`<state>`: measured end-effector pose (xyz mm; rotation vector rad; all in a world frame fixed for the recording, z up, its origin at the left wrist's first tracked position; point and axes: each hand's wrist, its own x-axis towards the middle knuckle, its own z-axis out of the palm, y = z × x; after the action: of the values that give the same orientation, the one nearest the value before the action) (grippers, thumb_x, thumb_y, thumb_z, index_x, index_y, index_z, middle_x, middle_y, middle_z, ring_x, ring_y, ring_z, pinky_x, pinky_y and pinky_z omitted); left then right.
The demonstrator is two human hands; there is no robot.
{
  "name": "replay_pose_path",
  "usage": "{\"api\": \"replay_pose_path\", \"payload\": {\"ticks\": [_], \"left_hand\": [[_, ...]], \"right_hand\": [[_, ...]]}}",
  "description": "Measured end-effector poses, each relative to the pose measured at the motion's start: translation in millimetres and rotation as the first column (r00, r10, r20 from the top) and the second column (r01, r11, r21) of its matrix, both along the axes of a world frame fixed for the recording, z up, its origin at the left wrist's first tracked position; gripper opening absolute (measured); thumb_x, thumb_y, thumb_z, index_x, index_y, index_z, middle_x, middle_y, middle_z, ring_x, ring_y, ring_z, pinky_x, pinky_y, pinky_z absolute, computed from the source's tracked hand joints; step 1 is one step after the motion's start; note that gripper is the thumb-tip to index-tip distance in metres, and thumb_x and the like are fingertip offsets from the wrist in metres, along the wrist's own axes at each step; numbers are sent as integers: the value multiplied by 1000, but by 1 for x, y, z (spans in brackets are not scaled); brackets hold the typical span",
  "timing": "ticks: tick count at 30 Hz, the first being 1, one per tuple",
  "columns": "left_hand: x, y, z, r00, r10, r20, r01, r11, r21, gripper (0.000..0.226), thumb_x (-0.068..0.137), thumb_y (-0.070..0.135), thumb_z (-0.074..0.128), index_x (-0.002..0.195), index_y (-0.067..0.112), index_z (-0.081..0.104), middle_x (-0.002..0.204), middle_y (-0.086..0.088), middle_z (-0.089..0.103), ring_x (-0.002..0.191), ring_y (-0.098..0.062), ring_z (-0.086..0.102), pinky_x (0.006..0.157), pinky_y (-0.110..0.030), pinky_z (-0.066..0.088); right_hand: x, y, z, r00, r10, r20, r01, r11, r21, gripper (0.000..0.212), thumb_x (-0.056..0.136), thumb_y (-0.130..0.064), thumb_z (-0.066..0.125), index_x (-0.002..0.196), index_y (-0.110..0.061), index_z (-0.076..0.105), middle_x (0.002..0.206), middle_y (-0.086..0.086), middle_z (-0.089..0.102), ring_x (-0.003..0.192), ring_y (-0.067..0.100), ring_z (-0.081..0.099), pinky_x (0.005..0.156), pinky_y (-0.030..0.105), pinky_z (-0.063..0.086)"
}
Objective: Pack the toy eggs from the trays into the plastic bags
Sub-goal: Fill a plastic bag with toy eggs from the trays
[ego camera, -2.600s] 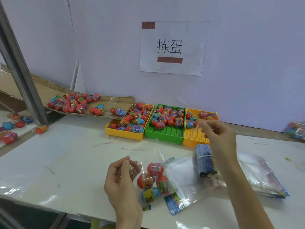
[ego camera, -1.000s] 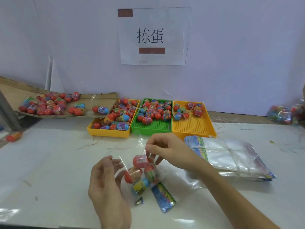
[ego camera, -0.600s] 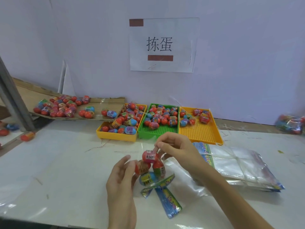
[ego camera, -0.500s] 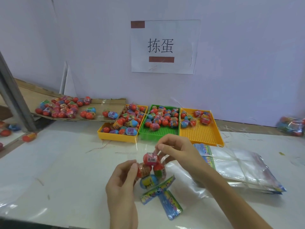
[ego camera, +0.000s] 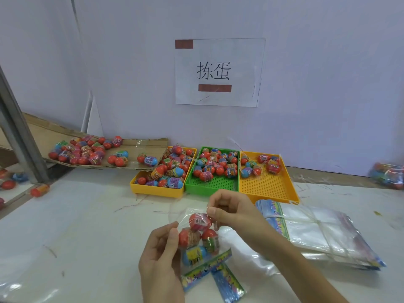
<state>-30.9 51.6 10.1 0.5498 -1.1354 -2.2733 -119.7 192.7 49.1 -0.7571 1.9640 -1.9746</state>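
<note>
Film is what both hands grip: the left hand and right hand each pinch the bag mouth, four eggs hanging between and just below them. The bag looks thin, soft and slippery, the eggs light, hard and prone to roll. Holding is safest at the rim above the top egg, not lower down.

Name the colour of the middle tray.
Green, with a perforated floor; the middle tray shows clearly in the head view.
</note>
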Motion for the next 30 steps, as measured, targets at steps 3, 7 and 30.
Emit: {"api": "replay_pose_path", "payload": {"ticks": [3, 7, 30], "left_hand": [[1, 0, 2, 1000, -19, 3, 19, 999, 46, 14, 93, -5, 56, 88, 1, 67, 61, -1, 69, 53, -8, 67, 48, -20, 56], [0, 0, 6, 1000, -21, 8, 20, 996, 90, 17, 95, -5, 54, 87, 2, 67, 61, 1, 72, 52, -6, 67, 45, -20, 54], [10, -2, 8, 978, -202, -44, 206, 973, 102, 35, 97, 4, 51, 74, 20, 72, 88, -10, 70, 73, -13, 70, 59, -29, 58]], "right_hand": [[-3, -1, -5, 1000, -2, 4, 2, 1000, -21, 17, 92, 4, 66, 101, -6, 76, 77, 3, 66, 70, 13, 63, 67, 23, 54], [-5, -1, -8, 999, 41, 11, -41, 998, -48, 22, 94, 2, 64, 95, -12, 81, 84, 4, 73, 74, 14, 64, 70, 25, 54], [-6, -6, -17, 984, -3, -177, -17, 994, -112, 27, 94, 12, 58, 95, -7, 77, 81, 9, 62, 76, 20, 57, 69, 26, 51]]}}
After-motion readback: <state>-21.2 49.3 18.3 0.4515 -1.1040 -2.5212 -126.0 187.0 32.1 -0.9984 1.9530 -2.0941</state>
